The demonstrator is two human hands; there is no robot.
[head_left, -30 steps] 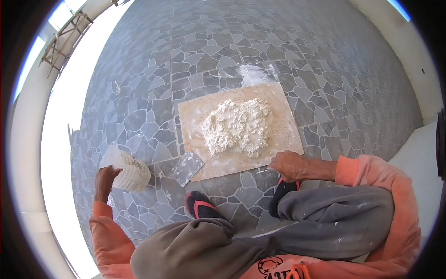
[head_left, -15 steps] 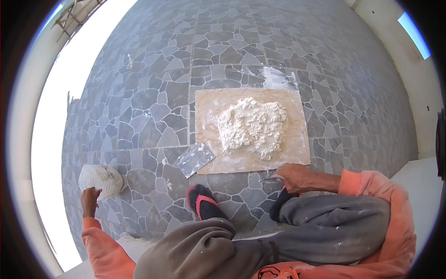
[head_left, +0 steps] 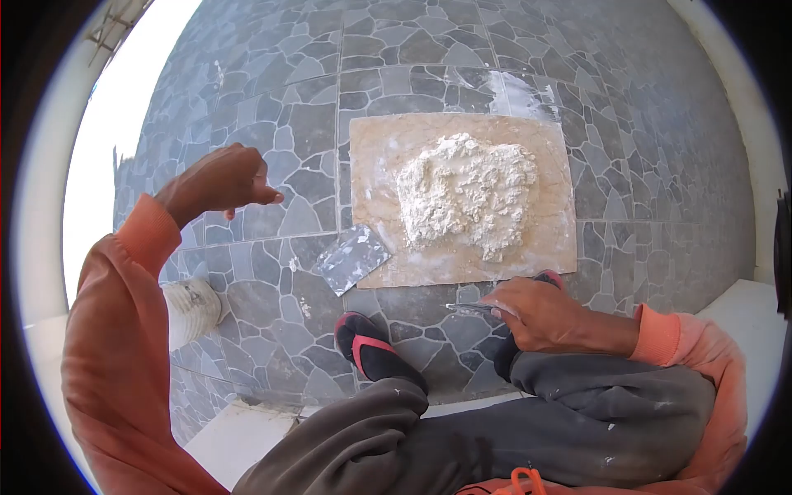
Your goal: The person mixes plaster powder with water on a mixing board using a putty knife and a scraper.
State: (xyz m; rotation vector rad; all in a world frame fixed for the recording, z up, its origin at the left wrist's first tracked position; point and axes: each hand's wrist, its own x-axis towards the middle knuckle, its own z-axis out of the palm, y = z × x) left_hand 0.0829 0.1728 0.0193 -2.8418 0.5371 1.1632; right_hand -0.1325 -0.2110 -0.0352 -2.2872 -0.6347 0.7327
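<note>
A heap of white, lumpy paste (head_left: pixel 470 194) lies on a square beige board (head_left: pixel 375 165) on the floor. At the board's lower left corner rests a flat metal plate (head_left: pixel 353 259) smeared with white. My left hand (head_left: pixel 227 180) is raised at the left, above the floor, with its thumb and a fingertip apart and nothing seen in it. Near the board's bottom edge my right hand (head_left: pixel 540 313) is closed round a thin metal tool (head_left: pixel 472 308), seen nearly edge-on.
A whitish ribbed bucket (head_left: pixel 191 312) stands at the left, partly behind my left sleeve. My feet in sandals (head_left: pixel 363 342) are just below the board. White smears (head_left: pixel 520 95) mark the tiled floor (head_left: pixel 289 124) beyond it.
My left hand has left the bucket and moved up and to the right. My right hand, still holding the tool, has shifted slightly right. The view has tilted a little.
</note>
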